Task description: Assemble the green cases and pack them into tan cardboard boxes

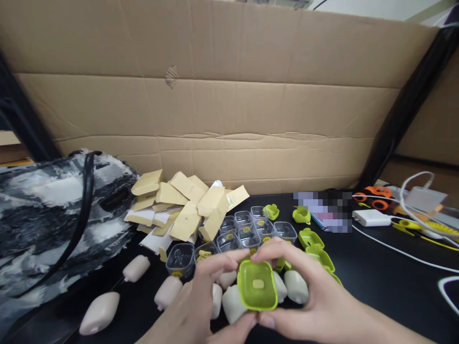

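Observation:
A small green square silicone cover (257, 285) with a raised rim and a pale oblong patch faces me at the lower centre. My right hand (304, 282) grips it, with the index finger on the top edge and the thumb on the bottom edge. My left hand (206, 298) holds it from the other side, its thumb tip at the lower edge. Beneath and around the fingers lie several pale rounded blocks, such as a whitish one (234, 305) and another (296, 286) by my right hand. Beyond the fingers stand several clear plastic boxes (248, 234) with yellow stickers.
More green covers (319, 257) lie right of the boxes. Small cardboard boxes (186, 217) are piled behind. Pinkish blocks (99, 313) sit left, beside a black-and-white bag (53, 210). At the right are a phone (328, 215), a white charger (371, 218) and cables. Cardboard (229, 110) closes the back.

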{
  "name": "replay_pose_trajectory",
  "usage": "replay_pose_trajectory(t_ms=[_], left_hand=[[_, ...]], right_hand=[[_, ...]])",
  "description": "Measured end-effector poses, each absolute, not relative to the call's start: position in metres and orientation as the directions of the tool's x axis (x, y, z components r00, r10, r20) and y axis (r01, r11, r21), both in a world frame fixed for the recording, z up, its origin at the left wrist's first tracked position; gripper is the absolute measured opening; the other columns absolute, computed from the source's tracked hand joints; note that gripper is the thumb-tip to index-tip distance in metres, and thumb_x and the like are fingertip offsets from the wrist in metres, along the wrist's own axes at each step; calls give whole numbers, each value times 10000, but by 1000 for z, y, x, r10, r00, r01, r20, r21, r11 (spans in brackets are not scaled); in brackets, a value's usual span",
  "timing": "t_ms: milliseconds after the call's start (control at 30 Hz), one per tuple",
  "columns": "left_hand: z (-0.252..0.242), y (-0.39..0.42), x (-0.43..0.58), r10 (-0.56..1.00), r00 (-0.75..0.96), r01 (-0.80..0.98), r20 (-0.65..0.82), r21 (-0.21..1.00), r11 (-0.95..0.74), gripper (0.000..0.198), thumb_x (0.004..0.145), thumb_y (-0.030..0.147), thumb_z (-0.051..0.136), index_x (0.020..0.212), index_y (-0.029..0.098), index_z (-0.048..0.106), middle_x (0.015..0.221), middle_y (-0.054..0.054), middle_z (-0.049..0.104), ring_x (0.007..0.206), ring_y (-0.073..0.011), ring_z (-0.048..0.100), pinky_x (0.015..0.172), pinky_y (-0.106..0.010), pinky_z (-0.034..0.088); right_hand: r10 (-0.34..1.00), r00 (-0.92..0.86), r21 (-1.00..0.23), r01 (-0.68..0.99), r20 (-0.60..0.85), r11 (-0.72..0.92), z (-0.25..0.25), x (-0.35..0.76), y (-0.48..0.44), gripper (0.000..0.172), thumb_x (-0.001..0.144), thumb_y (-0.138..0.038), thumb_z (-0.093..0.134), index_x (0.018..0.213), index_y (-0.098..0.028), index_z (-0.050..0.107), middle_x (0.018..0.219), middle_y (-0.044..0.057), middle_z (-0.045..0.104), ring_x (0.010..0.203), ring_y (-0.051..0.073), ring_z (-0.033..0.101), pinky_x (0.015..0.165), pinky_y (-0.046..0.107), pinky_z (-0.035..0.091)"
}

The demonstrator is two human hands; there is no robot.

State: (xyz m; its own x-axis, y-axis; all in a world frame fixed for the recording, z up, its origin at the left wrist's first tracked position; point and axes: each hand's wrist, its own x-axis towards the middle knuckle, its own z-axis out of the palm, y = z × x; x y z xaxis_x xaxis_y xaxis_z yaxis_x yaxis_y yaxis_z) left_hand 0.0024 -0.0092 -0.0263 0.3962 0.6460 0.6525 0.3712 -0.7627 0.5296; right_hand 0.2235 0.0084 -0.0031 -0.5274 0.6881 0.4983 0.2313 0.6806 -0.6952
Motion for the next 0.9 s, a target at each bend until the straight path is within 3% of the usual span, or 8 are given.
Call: replay_pose_trajectory(t_ms=[100, 167, 233, 300, 433, 633, 767, 900], left_hand=[[-20, -1, -2, 660, 430, 505, 617, 441, -742, 570, 812, 377, 679, 1264, 256, 354, 1350, -145, 552, 1154, -269, 621, 901, -358, 573], [-12, 5, -5, 704, 447, 616, 552, 381, -689, 480, 833, 337, 654, 1229, 272, 392, 1340, -124, 558, 1197, -278, 587, 925, -405, 557], [-6, 10, -8, 729, 468, 675, 498, 331, -660, 388, 861, 289, 611, 1197, 293, 416, 1338, -96, 555, 1235, -271, 551, 960, -442, 528], [-5, 14, -11, 733, 483, 699, 480, 292, -652, 328, 885, 277, 566, 1183, 300, 431, 1341, -86, 543, 1242, -273, 538, 960, -468, 518], [-6, 19, -16, 745, 508, 736, 431, 231, -636, 217, 916, 246, 482, 1131, 265, 503, 1327, -107, 522, 1190, -296, 564, 910, -496, 526], [4, 31, -27, 793, 537, 804, 287, 113, -584, 259, 925, 103, 362, 912, 175, 610, 972, -91, 617, 928, -268, 632, 770, -444, 542], [7, 39, -34, 823, 520, 851, 228, -52, -523, 285, 911, 37, 374, 948, 155, 632, 921, -81, 647, 871, -270, 635, 754, -449, 526], [6, 41, -35, 817, 551, 834, 170, -97, -542, 243, 908, 57, 457, 876, 165, 672, 861, -61, 655, 824, -256, 646, 730, -412, 534]], right_hand=[[731, -357, -620, 387, 581, 682, -2, 238, 31, 402, 771, -194, 640, 1120, -272, 458, 1017, 17, 593, 931, 183, 617, 797, 288, 526], [701, -223, -500, 559, 678, 661, -1, 254, 56, 364, 808, -275, 596, 1120, -243, 411, 1033, 56, 592, 929, 210, 631, 796, 338, 538], [702, -177, -459, 642, 690, 614, -2, 273, 83, 362, 798, -306, 605, 1107, -223, 435, 1036, 84, 596, 942, 251, 624, 852, 424, 510], [724, -187, -424, 704, 664, 570, -6, 290, 105, 284, 788, -321, 606, 1030, -219, 498, 986, 91, 610, 923, 282, 622, 853, 475, 497], [774, -263, -346, 779, 576, 523, -17, 308, 125, 141, 804, -324, 583, 912, -234, 590, 957, 84, 598, 907, 270, 637, 846, 437, 514], [832, -372, -237, 838, 412, 492, -22, 307, 123, 150, 818, -212, 562, 946, -218, 640, 981, 85, 666, 910, 256, 666, 849, 406, 520], [857, -386, -186, 866, 341, 464, -20, 305, 121, 279, 800, -129, 539, 1049, -207, 639, 1064, 90, 694, 1008, 268, 654, 888, 401, 502], [879, -371, -150, 892, 297, 427, -20, 304, 119, 369, 790, -104, 552, 1137, -207, 627, 1086, 85, 705, 1011, 281, 653, 888, 413, 502]])
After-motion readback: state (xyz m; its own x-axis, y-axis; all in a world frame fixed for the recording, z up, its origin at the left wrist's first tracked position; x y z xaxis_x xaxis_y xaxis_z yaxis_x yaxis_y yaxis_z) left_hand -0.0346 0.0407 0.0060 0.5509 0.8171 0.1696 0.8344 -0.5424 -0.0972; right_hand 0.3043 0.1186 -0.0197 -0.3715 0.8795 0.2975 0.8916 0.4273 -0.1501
